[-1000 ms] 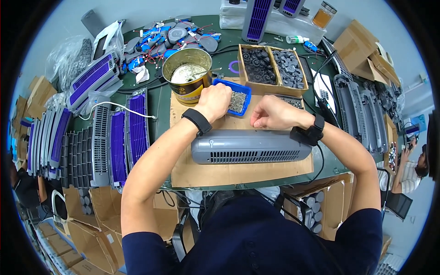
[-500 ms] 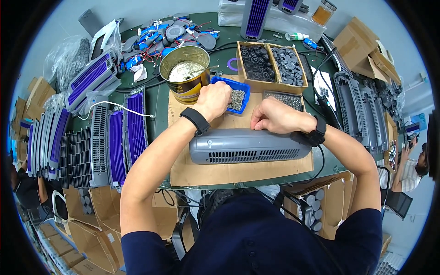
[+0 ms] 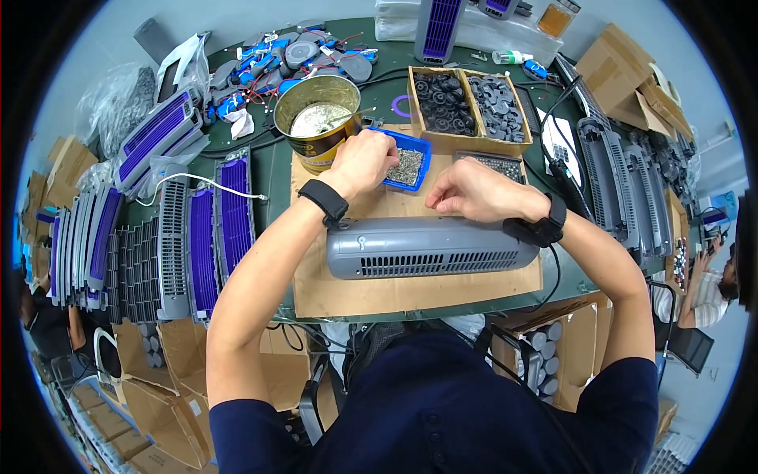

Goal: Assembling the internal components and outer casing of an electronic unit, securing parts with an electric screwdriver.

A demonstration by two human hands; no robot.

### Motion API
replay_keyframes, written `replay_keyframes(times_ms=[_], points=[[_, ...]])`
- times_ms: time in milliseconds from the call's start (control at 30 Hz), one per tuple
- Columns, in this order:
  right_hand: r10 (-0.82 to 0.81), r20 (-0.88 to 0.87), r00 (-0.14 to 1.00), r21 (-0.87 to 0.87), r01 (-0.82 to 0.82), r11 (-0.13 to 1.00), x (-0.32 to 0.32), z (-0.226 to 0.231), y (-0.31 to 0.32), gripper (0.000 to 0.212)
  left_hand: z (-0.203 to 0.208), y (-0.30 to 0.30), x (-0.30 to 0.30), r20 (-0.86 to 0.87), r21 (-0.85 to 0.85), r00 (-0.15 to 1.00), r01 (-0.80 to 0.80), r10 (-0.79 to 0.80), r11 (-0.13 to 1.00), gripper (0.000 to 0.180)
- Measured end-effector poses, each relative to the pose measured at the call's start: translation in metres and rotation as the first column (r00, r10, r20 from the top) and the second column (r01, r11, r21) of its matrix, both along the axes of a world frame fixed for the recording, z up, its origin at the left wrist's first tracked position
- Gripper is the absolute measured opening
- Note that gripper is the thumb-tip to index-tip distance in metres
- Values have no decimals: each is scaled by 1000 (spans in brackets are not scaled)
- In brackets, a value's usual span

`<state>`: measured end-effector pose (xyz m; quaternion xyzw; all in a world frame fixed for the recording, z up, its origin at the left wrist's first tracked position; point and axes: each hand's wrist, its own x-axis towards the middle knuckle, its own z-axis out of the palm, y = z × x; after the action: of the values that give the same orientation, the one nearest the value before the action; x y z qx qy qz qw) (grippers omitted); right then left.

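Note:
A long grey plastic housing point(image 3: 430, 248) with two rows of slots lies crosswise on a cardboard sheet point(image 3: 418, 296). At the left rim of a blue tray point(image 3: 425, 170) of small screws point(image 3: 407, 166) is my left hand point(image 3: 365, 162), fingers curled together with their tips dipping toward the screws; what they hold is hidden. My right hand point(image 3: 478, 192) hovers over the housing's far edge, thumb and fingers pinched together. Anything inside that pinch is too small to make out. My right wrist strap is close above the housing's right end.
An open tin point(image 3: 316, 150) stands behind my left hand. A divided cardboard box point(image 3: 442, 141) of dark plastic parts sits at the back, with a small tray of metal pieces point(image 3: 493, 166) before it. Purple-grilled panels point(image 3: 204, 253) line the left; grey housings point(image 3: 608, 182) and cables are right.
My left hand has shifted slightly, its fingertips now lower over the screw tray. My right hand has moved a little left and lifted off the housing's far edge.

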<state>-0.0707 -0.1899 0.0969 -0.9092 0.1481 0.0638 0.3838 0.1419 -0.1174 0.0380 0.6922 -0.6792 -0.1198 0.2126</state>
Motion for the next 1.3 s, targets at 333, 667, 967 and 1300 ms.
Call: replay_keyframes(times_ms=[333,667,967,1300], points=[[4,-58,998,8,-4,1000,-2,5,5,18,-1,-1,0,-24,-29,999,29,-30,999,16],[5,-65,998,27,-3,1000,-4,6,7,18,-4,-3,3,-65,-58,998,1,-5,998,13],[9,-53,999,49,-7,999,-8,3,5,20,44,34,-17,-294,-92,956,-17,-10,996,11],[25,-42,999,8,-24,1000,-9,5,5,21,12,141,-125,-760,-160,650,-196,6,967,9]])
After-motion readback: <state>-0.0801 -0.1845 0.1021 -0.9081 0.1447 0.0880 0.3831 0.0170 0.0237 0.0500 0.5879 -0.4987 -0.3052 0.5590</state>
